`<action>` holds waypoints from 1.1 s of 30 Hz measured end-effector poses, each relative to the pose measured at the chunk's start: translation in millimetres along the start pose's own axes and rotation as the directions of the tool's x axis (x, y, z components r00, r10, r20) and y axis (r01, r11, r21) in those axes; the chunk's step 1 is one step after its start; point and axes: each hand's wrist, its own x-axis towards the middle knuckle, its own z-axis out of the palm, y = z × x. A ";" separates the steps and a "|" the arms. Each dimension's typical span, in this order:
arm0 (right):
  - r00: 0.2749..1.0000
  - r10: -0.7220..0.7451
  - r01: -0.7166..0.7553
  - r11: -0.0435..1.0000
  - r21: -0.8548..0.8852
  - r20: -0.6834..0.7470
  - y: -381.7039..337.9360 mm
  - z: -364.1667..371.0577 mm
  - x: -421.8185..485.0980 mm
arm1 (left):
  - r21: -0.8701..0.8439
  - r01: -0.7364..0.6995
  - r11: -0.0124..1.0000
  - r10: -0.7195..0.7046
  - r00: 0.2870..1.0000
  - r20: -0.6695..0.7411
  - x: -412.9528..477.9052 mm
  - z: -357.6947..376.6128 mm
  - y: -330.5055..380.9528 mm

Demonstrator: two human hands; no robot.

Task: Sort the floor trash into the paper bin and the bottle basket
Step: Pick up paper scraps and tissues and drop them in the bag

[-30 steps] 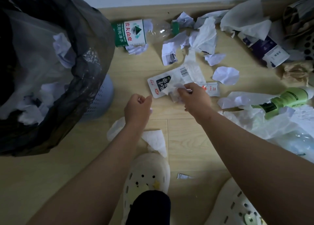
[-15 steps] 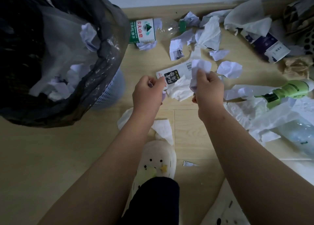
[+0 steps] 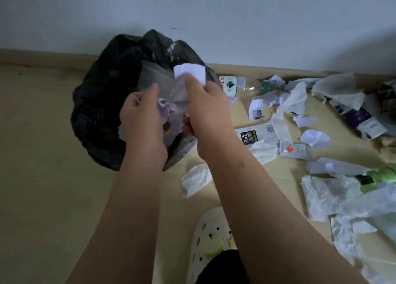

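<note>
Both my hands hover over the paper bin (image 3: pixel 100 103), a bin lined with a black plastic bag that stands by the wall. My right hand (image 3: pixel 207 112) pinches a white sheet of paper (image 3: pixel 192 71) together with some crumpled tissue. My left hand (image 3: pixel 141 120) is curled round a small crumpled scrap (image 3: pixel 163 104). To the right of the bin a clear water bottle (image 3: pixel 240 86) with a green label lies on the floor. A green bottle (image 3: pixel 377 176) lies at the far right among tissues. No bottle basket shows.
Crumpled papers, tissues and flat wrappers (image 3: pixel 257 133) are strewn over the wooden floor right of the bin. One tissue (image 3: pixel 196 179) lies near my cream clog (image 3: pixel 211 236). A dark carton (image 3: pixel 362 118) lies at the back right.
Both hands rose from the floor litter and swung left with the picked-up paper, and now hang over the bin's mouth. My view lifted toward the wall.
</note>
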 end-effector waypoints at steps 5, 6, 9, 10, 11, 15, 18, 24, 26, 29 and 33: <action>0.969 0.155 -0.154 0.988 -0.023 0.194 2.3 11.7 0.5 | 0.050 0.132 0.990 -0.134 0.990 0.044 22.8 -23.4 -1.0; 0.966 0.162 -0.158 0.987 -0.035 0.202 1.3 11.4 0.7 | 0.079 0.118 0.990 -0.123 0.990 0.073 23.4 -24.8 -1.3; 0.962 0.164 -0.160 0.987 -0.037 0.218 -1.3 8.4 3.2 | 0.127 0.052 0.990 -0.071 0.987 0.145 17.4 -26.8 -2.1; 0.963 0.142 -0.138 0.990 -0.033 0.229 -2.0 5.6 4.0 | 0.152 0.026 0.988 -0.051 0.985 0.167 14.5 -26.4 -1.6; 0.965 0.120 -0.116 0.993 -0.030 0.234 -3.0 1.9 4.6 | 0.182 0.000 0.983 -0.033 0.984 0.177 11.7 -24.4 -1.3; 0.976 0.107 -0.112 0.994 0.016 0.192 -7.4 -17.8 6.2 | 0.317 -0.184 0.930 0.141 0.978 0.155 -2.3 -14.3 1.6; 0.987 0.091 -0.099 0.994 0.056 0.131 -3.4 -43.6 6.5 | 0.406 -0.322 0.855 0.264 0.945 0.194 -11.9 -0.5 5.1; 0.986 0.144 -0.136 0.986 0.100 -0.079 24.9 -102.9 14.1 | 0.402 -0.587 0.703 0.448 0.804 0.391 -41.2 47.2 -0.9; 0.975 0.177 -0.161 0.980 0.119 -0.137 37.7 -124.5 17.0 | 0.356 -0.648 0.673 0.455 0.743 0.491 -51.8 67.4 -10.7; 0.951 0.214 -0.206 0.977 0.060 -0.223 65.0 -155.4 19.8 | 0.328 -0.661 0.674 0.356 0.681 0.640 -58.0 96.7 -41.3; 0.931 0.205 -0.256 0.956 -0.140 -0.302 119.4 -185.7 21.3 | 0.495 -0.598 0.630 0.048 0.666 0.744 -50.9 124.2 -102.5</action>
